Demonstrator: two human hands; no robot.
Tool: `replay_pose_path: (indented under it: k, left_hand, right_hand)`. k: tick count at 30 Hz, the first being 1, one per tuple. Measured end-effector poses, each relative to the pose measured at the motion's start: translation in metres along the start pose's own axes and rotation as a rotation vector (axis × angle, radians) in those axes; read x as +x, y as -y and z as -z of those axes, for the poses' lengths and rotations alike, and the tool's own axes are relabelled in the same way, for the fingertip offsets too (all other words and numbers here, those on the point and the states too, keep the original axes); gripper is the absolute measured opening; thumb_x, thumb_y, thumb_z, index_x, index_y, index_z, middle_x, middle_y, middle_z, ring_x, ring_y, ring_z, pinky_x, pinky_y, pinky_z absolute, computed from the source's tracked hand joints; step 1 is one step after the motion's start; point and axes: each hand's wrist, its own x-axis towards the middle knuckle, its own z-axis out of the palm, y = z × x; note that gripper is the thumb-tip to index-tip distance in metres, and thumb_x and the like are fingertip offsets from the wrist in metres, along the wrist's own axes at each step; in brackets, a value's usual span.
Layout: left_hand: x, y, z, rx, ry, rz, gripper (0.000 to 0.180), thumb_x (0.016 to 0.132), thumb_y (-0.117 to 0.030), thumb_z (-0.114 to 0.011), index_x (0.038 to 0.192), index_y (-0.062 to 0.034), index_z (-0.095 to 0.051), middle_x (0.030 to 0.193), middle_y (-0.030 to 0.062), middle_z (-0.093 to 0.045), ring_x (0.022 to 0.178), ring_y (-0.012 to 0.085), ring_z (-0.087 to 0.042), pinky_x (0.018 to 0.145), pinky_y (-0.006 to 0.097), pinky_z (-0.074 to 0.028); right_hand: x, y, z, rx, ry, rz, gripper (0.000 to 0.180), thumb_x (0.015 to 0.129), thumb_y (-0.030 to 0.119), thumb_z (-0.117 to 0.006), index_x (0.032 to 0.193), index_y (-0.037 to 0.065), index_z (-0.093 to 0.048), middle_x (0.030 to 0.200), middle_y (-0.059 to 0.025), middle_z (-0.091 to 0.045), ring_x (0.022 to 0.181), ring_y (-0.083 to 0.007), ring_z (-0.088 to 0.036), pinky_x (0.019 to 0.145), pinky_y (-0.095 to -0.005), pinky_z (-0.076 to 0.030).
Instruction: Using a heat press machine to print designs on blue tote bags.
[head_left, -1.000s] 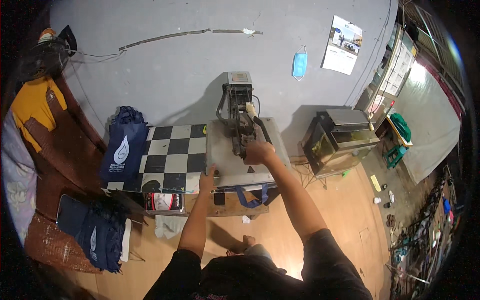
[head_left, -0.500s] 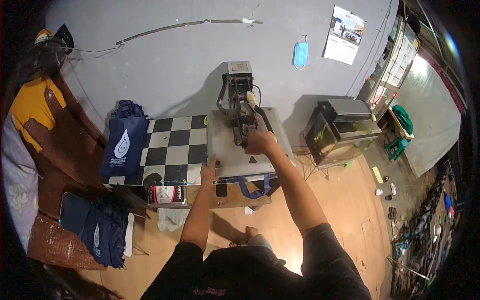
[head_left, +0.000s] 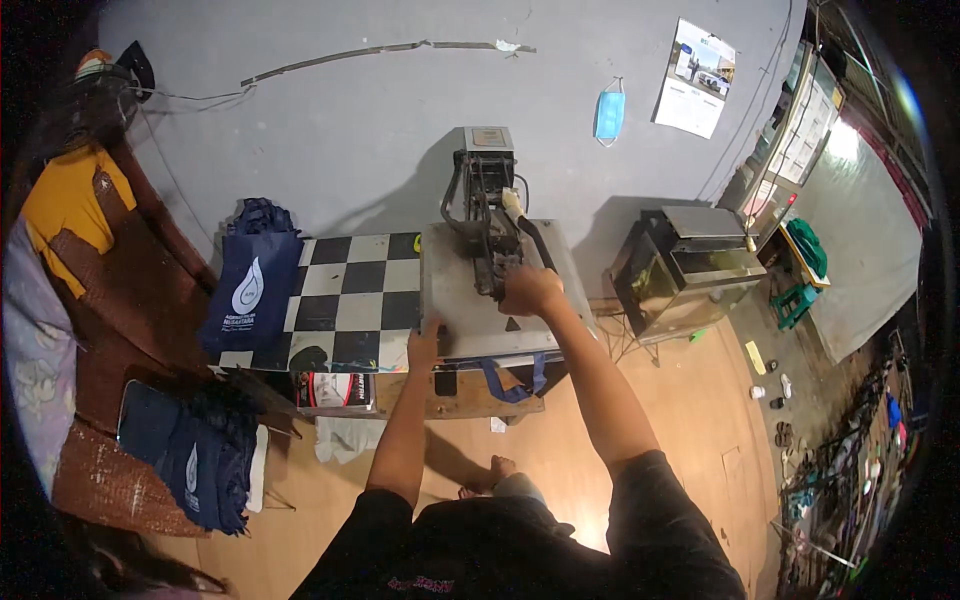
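A heat press machine [head_left: 488, 200] stands on a low table against the grey wall, its flat grey plate [head_left: 460, 300] closed down. My right hand [head_left: 530, 290] is wrapped around the black lever handle [head_left: 528, 240] of the press, near the plate. My left hand [head_left: 424, 347] rests on the front left corner of the plate, fingers spread and holding nothing. Blue bag straps [head_left: 512, 378] hang out from under the plate at the front edge.
A black-and-white chequered board [head_left: 345, 300] lies left of the press. A dark blue bag [head_left: 250, 290] stands upright beside it. Folded blue bags [head_left: 190, 455] are stacked at lower left. A black machine [head_left: 690, 265] sits on the right. My foot [head_left: 495, 470] shows on the wooden floor.
My right hand has pulled the lever handle down and toward me; the press now looks shut. My left hand has stayed at the plate's front left corner.
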Motion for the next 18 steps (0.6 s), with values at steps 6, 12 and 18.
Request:
replay_pose_path:
  k: [6, 12, 18]
  left_hand:
    - [0.0026, 0.0058, -0.0004, 0.117, -0.056, -0.234, 0.076, 0.086, -0.061, -0.064, 0.121, 0.0061, -0.06, 0.103, 0.0186, -0.067, 0.094, 0.0304, -0.067, 0.081, 0.04, -0.054]
    - [0.0033, 0.0064, 0.0001, 0.122, -0.027, -0.177, 0.083, 0.086, -0.064, -0.062, 0.125, 0.0084, -0.057, 0.121, 0.0241, -0.064, 0.114, 0.0354, -0.06, 0.096, 0.042, -0.046]
    - [-0.0018, 0.0002, 0.0015, 0.102, -0.023, -0.217, 0.104, 0.082, -0.072, -0.061, 0.134, 0.016, -0.044, 0.13, 0.0295, -0.056, 0.118, 0.0394, -0.057, 0.1, 0.047, -0.044]
  right_hand:
    - [-0.005, 0.0035, 0.0048, -0.054, 0.008, 0.024, 0.035, 0.076, 0.027, -0.059, 0.101, 0.007, -0.073, 0.111, -0.0174, -0.071, 0.104, -0.0311, -0.069, 0.088, -0.0417, -0.056]
    - [0.0005, 0.0018, 0.0015, -0.035, 0.015, 0.011, 0.037, 0.07, 0.028, -0.063, 0.098, 0.005, -0.073, 0.104, -0.0181, -0.071, 0.101, -0.0335, -0.069, 0.086, -0.0435, -0.056]
    - [0.0023, -0.0002, -0.005, -0.05, -0.053, 0.027, 0.036, 0.07, 0.027, -0.063, 0.096, 0.005, -0.073, 0.102, -0.0184, -0.072, 0.098, -0.0333, -0.07, 0.084, -0.0435, -0.057]
